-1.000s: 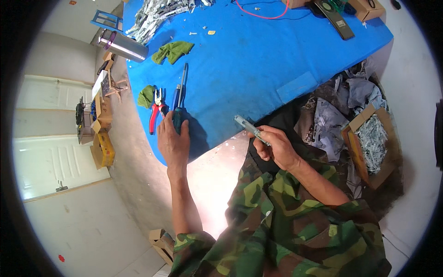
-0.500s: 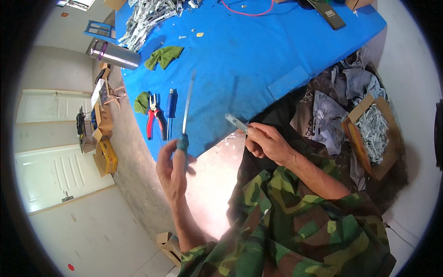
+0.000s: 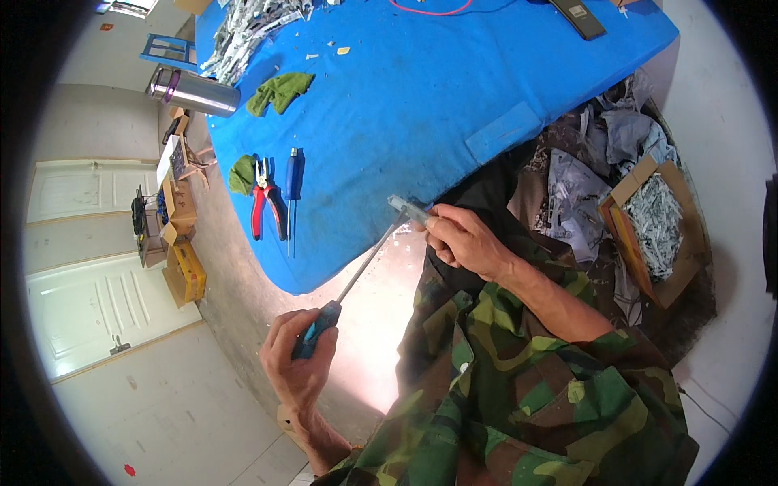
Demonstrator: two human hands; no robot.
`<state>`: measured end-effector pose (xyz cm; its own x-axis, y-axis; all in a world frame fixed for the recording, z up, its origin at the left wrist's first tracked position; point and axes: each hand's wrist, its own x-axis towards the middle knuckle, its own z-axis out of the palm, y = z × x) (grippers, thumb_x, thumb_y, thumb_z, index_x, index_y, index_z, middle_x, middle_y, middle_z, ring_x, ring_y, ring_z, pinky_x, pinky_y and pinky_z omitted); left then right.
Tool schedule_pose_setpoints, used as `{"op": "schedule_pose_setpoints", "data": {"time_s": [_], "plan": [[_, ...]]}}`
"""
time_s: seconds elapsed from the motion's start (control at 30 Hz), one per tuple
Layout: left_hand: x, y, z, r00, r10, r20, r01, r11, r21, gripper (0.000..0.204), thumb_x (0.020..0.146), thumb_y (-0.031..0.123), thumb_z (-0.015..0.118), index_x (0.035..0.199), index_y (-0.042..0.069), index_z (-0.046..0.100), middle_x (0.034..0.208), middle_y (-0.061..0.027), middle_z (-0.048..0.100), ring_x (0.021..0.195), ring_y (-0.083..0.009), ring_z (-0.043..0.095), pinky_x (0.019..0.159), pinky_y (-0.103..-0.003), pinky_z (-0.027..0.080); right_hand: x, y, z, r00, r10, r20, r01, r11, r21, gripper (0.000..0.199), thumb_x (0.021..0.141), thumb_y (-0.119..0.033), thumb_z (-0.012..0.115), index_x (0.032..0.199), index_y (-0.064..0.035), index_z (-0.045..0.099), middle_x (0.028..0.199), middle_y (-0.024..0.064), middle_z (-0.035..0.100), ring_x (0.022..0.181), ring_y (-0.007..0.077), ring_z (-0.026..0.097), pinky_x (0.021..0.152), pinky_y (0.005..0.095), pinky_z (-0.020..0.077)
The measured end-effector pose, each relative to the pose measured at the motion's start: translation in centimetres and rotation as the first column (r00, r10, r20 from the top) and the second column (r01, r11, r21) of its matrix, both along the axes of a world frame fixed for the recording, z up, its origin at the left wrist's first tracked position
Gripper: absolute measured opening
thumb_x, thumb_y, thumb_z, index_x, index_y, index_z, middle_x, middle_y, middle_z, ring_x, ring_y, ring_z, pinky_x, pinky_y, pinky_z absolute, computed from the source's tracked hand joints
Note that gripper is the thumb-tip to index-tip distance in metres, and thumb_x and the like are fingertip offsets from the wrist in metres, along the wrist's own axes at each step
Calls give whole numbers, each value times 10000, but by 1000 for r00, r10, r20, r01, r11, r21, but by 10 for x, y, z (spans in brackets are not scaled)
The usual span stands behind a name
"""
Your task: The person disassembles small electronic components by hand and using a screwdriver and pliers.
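Observation:
My left hand (image 3: 300,356) is closed round the blue-green handle of a long screwdriver (image 3: 362,274). Its shaft slants up to the right, and the tip meets a small grey, partly clear plastic piece (image 3: 408,209); whether it goes inside I cannot tell. Thumb and fingers of my right hand (image 3: 466,241) pinch that piece just off the table's near edge. On the blue cloth lie red-and-black pliers (image 3: 267,202) and a second, blue-handled screwdriver (image 3: 292,190), left of my hands. Two green cloths (image 3: 279,92) (image 3: 241,175) lie close by.
The blue-covered table (image 3: 389,105) carries a pile of grey-white strips (image 3: 247,36), a steel flask (image 3: 194,91), a dark phone-like slab (image 3: 579,18) and a pink cord (image 3: 429,11). On my right stands a cardboard box (image 3: 689,279) full of similar pieces, beside grey plastic bags (image 3: 574,211).
My left hand has moved down and turned the screwdriver from pointing upward to slanting right, bringing its tip to the plastic piece. My right hand has barely moved.

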<state>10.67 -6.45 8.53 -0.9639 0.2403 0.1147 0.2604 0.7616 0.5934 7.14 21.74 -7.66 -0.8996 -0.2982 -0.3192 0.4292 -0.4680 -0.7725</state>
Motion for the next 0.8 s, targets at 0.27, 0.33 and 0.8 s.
{"op": "schedule_pose_setpoints", "data": {"time_s": [0.27, 0.33, 0.8], "plan": [[-1, 7, 1, 999, 2, -38, -6, 995, -97, 343, 743, -42, 812, 1069, 18, 723, 1024, -138, 731, 888, -224, 718, 753, -327, 572, 0, -2, 1, 994, -2, -113, 21, 986, 163, 245, 1057, -183, 477, 1073, 22, 610, 733, -8, 465, 622, 81, 450, 530, 269, 366], [-1, 7, -1, 998, -15, -61, 7, 992, -125, 363, 735, -44, 817, 1077, 31, 720, 1044, -140, 734, 912, -242, 724, 764, -339, 580, 0, -2, -1, 996, -15, -91, 28, 991, 134, 249, 1055, -184, 470, 1067, 21, 610, 739, -1, 477, 603, 79, 443, 520, 267, 359], [-2, 7, 3, 997, -52, 54, 61, 982, -177, 364, 812, -10, 778, 1162, 46, 699, 1069, -148, 748, 953, -271, 736, 811, -359, 585, -3, -12, -4, 981, -20, -195, 90, 929, 359, 279, 1057, -231, 520, 955, 14, 609, 732, 38, 532, 686, 135, 487, 637, 335, 431]]}}
